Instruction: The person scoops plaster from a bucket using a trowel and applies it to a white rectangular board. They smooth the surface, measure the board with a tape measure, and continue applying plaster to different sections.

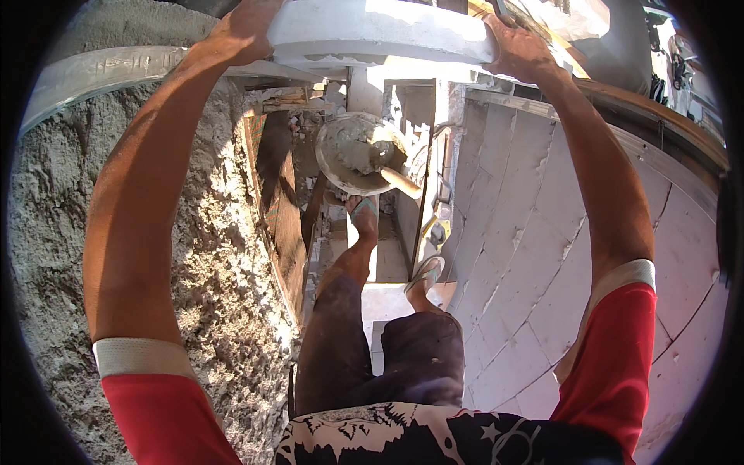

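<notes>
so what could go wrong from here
The white slab, held at its ends by both hands, could slip if either grip loosens.

The flip-flops offer little protection and sit close to a recess, so a misstep might hurt.

The wooden handle jutting past the bucket's rim could get knocked.

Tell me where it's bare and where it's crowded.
Bare: the pale ledge between left leg and right foot; perhaps the opening just ahead, depth unclear. Crowded: around the bucket and left foot; at the yellow tool ahead of right foot; and between left hand and right hand, spanned by the white slab.
</notes>
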### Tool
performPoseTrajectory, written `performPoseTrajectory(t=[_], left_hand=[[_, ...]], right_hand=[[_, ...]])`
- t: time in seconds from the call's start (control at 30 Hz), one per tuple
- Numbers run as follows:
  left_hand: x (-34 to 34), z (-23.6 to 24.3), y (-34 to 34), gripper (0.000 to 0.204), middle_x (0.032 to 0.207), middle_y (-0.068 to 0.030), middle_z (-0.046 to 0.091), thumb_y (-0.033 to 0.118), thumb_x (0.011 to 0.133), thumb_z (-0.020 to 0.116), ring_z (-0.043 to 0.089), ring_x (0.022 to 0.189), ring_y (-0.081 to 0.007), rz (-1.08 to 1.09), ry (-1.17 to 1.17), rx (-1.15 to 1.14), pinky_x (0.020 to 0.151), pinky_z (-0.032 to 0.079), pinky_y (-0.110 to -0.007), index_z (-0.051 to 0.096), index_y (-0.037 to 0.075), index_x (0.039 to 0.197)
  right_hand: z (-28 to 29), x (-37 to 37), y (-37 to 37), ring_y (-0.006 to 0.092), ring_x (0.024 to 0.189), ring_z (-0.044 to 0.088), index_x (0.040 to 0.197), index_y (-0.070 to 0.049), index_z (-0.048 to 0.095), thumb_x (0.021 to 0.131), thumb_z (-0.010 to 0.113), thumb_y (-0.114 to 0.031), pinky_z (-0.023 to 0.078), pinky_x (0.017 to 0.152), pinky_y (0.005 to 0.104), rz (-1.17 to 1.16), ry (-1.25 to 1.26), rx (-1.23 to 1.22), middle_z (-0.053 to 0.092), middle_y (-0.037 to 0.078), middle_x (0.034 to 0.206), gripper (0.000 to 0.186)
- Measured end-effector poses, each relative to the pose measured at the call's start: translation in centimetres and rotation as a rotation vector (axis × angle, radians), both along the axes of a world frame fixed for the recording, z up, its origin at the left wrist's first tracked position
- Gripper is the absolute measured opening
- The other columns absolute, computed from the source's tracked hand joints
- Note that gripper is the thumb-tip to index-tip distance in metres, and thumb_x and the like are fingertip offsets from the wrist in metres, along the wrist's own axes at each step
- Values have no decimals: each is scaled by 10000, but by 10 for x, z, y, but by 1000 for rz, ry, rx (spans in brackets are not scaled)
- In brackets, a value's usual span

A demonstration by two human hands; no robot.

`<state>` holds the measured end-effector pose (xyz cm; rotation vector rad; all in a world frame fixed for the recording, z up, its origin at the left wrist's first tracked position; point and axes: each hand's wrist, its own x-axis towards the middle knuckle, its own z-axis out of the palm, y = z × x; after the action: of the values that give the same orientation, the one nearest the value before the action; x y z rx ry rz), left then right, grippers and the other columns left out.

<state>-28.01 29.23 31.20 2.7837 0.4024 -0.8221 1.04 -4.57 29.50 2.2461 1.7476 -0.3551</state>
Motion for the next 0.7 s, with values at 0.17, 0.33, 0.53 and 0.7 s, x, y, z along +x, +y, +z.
performPoseTrajectory(t=[0.17,0.33,0.53,0.7], left_hand=[[-22,-51,4,642,1390,-282,548,237,796,741,494,1332,-427,-75,-584,-85,1120,368,-508,545,-47,1337],[-42,-112,11,712,1413,-340,493,197,787,737,446,1372,-449,-207,-744,165,1178,329,-488,496,-54,1409],[-14,-91,-23,414,1203,-311,601,109,763,724,563,1199,-449,-37,-538,-58,1033,431,-512,626,-24,1142],[-14,-74,-30,373,1138,-288,618,78,745,718,587,1132,-457,66,-355,-61,981,463,-497,617,-19,1090]], right_hand=[[-34,-15,-8,397,1152,641,1437,-99,399,799,820,-413,503,1022,473,-44,-94,-39,657,209,1250,826],[-45,-18,-13,378,1293,542,1428,-96,427,774,843,-367,446,1104,457,-94,-75,-70,555,186,1395,821],[-65,-1,-34,388,1395,457,1436,-101,441,767,852,-338,401,1167,450,-128,-75,-70,518,168,1456,821],[-62,-5,-26,391,1370,478,1435,-93,444,770,853,-314,388,1174,451,-187,20,-132,531,173,1431,812]])
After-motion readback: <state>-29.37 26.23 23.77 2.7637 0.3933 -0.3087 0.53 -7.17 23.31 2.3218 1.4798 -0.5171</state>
